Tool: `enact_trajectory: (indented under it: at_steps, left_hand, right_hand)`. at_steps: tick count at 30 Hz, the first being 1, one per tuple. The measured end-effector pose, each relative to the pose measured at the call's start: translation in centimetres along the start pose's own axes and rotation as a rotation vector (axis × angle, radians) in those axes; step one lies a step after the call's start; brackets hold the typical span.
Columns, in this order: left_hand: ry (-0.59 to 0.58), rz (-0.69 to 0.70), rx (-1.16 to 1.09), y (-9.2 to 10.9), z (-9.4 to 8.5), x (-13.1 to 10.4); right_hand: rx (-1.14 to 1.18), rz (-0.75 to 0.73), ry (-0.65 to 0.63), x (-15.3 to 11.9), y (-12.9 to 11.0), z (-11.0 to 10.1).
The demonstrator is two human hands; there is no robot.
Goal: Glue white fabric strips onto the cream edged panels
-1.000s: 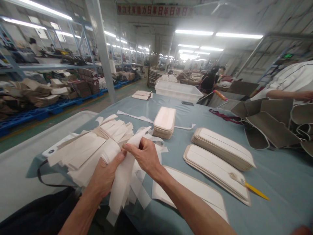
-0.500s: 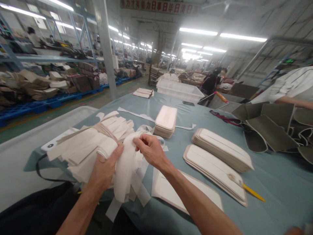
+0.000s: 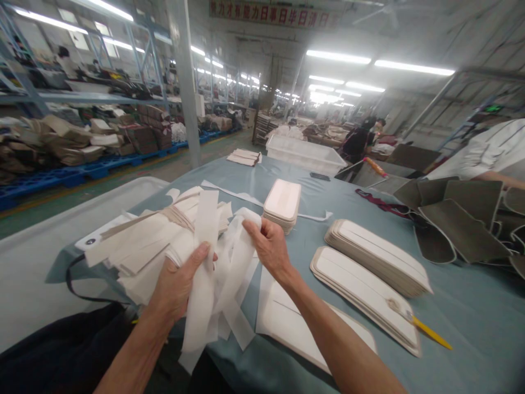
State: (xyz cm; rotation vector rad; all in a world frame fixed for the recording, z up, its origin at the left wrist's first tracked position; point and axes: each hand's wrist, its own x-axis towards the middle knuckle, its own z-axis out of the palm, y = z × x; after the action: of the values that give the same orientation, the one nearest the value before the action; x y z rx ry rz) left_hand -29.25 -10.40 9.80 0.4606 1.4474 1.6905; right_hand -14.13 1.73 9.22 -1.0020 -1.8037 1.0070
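My left hand (image 3: 178, 282) pinches a white fabric strip (image 3: 206, 213), one end of which stands up above the thumb. Between finger and thumb, my right hand (image 3: 268, 241) grips another part of the white strips (image 3: 240, 268), to the right of the left hand. More strips dangle over the table's near edge. Just left of the hands lies a tied bundle of cream fabric strips (image 3: 143, 241). Beneath my right forearm is a large pale panel (image 3: 283, 306) with rounded corners. Beyond the right hand stands a stack of small pale panels (image 3: 283, 198).
Two stacks of long pale panels (image 3: 377, 249) lie on the blue-green tablecloth (image 3: 463, 295) at right, with a yellow-handled tool (image 3: 432, 332) on the nearer. Dark grey pieces (image 3: 467, 210) pile up beside a co-worker's white sleeve (image 3: 488, 150). A white bin (image 3: 305, 153) stands behind, near a phone (image 3: 320, 176).
My right hand has moved right, drawing strip material away from the left hand. One strip end now stands upright in my left hand. The view has shifted slightly.
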Motion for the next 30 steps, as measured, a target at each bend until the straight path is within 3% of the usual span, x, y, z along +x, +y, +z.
enact_trajectory:
  at_steps: [3, 6, 8, 11, 12, 14, 16, 18, 22, 26, 30]
  left_hand:
    - [0.010, 0.026, -0.002, 0.1, -0.7, 0.2]
    - [-0.020, 0.048, 0.042, -0.2, -1.0, 0.4]
    - [-0.062, 0.073, 0.072, -0.6, -1.0, 0.5]
    - [-0.104, 0.125, 0.085, -1.2, -0.7, 0.7]
    - [-0.116, 0.134, 0.089, -1.3, -0.6, 0.8]
    - [-0.145, 0.138, 0.097, -1.6, -0.5, 0.8]
    - [-0.159, 0.139, 0.099, -1.8, -0.4, 0.8]
    - [-0.153, 0.141, 0.084, -1.7, -0.4, 0.7]
    - [-0.121, 0.116, 0.030, -1.6, 0.1, 0.6]
    - [-0.070, 0.100, 0.009, -2.0, 0.6, 0.9]
    - [-0.023, 0.089, -0.028, -2.1, 1.2, 1.2]
  right_hand:
    - [-0.323, 0.030, 0.021, 1.6, 0.1, -1.6]
    - [-0.585, 0.059, 0.012, 1.7, -1.8, -2.8]
    - [-0.483, 0.034, -0.064, 0.8, -3.6, -2.9]
    - [-0.108, -0.013, -0.365, -1.0, -5.5, -1.8]
    - [-0.007, -0.025, -0.400, -1.4, -5.7, -1.2]
    - [0.093, -0.055, -0.314, -2.1, -5.7, 0.1]
    - [0.068, -0.072, -0.155, -2.5, -5.4, 1.1]
    - [0.004, -0.048, -0.074, -2.6, -5.0, 1.7]
    - [-0.040, 0.060, -0.015, -2.4, -4.6, 2.0]
    - [0.003, 0.060, 0.053, -2.2, -3.9, 2.1]
    - [0.164, 0.005, -0.014, -1.9, -3.0, 1.8]
